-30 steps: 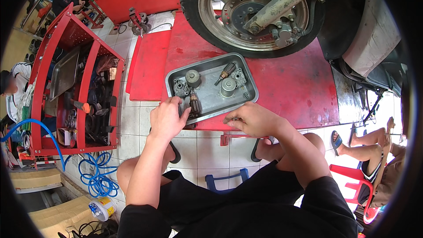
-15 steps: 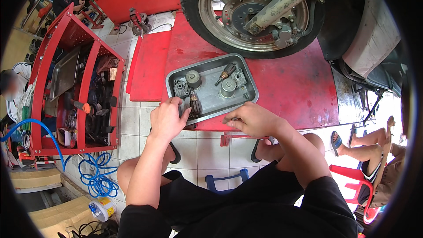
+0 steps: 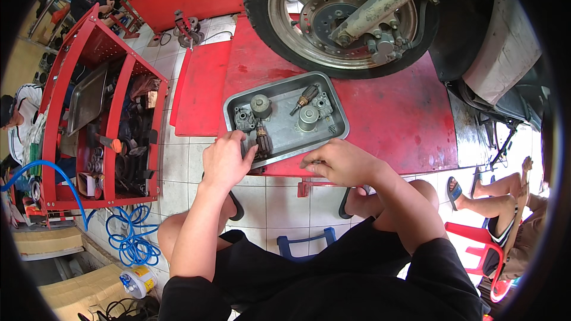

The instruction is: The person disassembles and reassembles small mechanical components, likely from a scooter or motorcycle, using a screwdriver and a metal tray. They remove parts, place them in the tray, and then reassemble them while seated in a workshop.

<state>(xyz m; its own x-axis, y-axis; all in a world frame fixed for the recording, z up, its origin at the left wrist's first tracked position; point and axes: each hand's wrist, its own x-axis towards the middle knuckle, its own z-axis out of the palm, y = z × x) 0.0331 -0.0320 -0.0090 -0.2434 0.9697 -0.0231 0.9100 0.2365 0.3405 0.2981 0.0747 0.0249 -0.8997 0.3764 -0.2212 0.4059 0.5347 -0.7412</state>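
Observation:
A grey metal tray (image 3: 285,159) lies on the red bench, holding what look like parts of small electric motors. At its left are a cast end piece (image 3: 244,119), a metal cylinder (image 3: 260,106) and an armature (image 3: 262,141). The right side holds a second cylinder (image 3: 307,117), another armature (image 3: 305,98), a second casting (image 3: 323,104) and small bolts (image 3: 332,129). My left hand (image 3: 226,159) rests at the near left corner, thumb and fingers apart. Beside the near right rim, my right hand (image 3: 340,161) is curled closed; what its fingertips hold, if anything, is hidden.
Behind the tray, a motorcycle's front wheel (image 3: 278,35) stands on the red bench (image 3: 392,119). A red tool cart (image 3: 101,202) full of parts is at left, with a coiled blue hose (image 3: 128,241) below. A blue stool (image 3: 303,242) is between my legs; people sit left and right.
My hands and the tray parts stay in place. At the far left, the person in the white top has shifted their head and body.

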